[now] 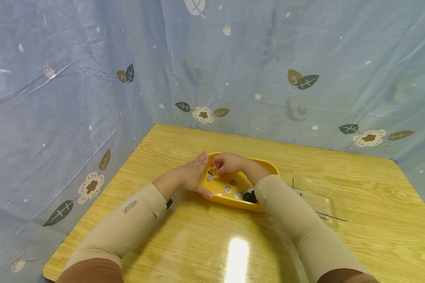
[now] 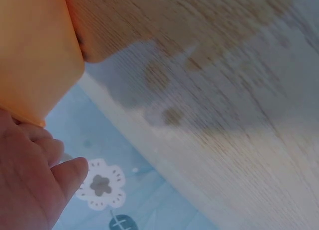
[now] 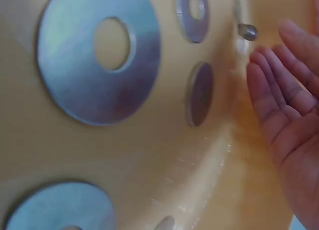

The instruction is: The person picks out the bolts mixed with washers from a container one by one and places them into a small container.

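Note:
A yellow tray (image 1: 226,202) stands on the table with several flat metal washers (image 1: 228,190) in it. My left hand (image 1: 191,175) grips its left end, the thumb at the near rim; in the left wrist view its fingers meet the rim. Inside the tray, my right hand (image 1: 230,163) reaches down beside a small metal bolt (image 1: 211,172). The right wrist view shows the bolt's end (image 3: 247,32) just off the fingertips, with a gap between thumb and fingers and nothing held. Large washers (image 3: 99,90) lie close to that camera.
Black items (image 1: 249,196) sit at the tray's near right, partly hidden by the right sleeve. A clear plastic box (image 1: 326,200) stands on the wooden table (image 1: 191,243) to the right. Blue patterned cloth (image 1: 233,59) hangs behind and along the left.

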A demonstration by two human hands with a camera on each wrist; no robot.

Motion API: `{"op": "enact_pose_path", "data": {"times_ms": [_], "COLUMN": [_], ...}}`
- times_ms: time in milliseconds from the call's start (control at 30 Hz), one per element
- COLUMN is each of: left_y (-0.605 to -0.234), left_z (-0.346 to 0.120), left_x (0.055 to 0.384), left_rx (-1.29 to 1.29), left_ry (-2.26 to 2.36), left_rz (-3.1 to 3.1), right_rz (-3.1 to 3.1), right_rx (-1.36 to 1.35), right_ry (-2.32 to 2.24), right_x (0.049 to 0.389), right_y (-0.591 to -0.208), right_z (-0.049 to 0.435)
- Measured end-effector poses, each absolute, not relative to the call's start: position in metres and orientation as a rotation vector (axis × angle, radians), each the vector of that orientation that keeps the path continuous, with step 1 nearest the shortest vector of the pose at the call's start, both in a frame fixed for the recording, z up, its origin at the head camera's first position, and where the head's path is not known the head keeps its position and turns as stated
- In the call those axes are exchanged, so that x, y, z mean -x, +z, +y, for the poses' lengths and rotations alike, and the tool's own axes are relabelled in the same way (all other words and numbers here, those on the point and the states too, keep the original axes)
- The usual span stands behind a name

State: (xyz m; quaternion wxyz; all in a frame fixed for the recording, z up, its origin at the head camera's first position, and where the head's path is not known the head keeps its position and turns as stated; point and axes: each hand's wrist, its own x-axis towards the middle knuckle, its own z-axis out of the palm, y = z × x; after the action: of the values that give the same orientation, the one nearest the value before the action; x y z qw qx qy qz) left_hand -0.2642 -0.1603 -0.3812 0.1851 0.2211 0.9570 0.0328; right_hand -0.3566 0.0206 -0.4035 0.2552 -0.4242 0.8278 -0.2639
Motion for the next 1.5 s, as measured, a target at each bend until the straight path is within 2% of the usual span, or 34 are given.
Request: {"op": "enact_pose_path", "data": {"times_ms": [667,1500], "left_y": [-0.379,-0.380], "left_z": [-0.159,-0.158], "left_x": [0.264,0.264], "left_rx": [-0.652,-0.671], "left_ry": [0.121,0.103], "left_rz": [2.694,2.710], "right_rz": [2.351,2.418], "right_rx": [1.104,1.262], "right_ry": [-0.704,-0.540], "right_x": [0.347,0.353], "right_y": [-0.420,-0.405], "right_z": [0.009,0.014]}}
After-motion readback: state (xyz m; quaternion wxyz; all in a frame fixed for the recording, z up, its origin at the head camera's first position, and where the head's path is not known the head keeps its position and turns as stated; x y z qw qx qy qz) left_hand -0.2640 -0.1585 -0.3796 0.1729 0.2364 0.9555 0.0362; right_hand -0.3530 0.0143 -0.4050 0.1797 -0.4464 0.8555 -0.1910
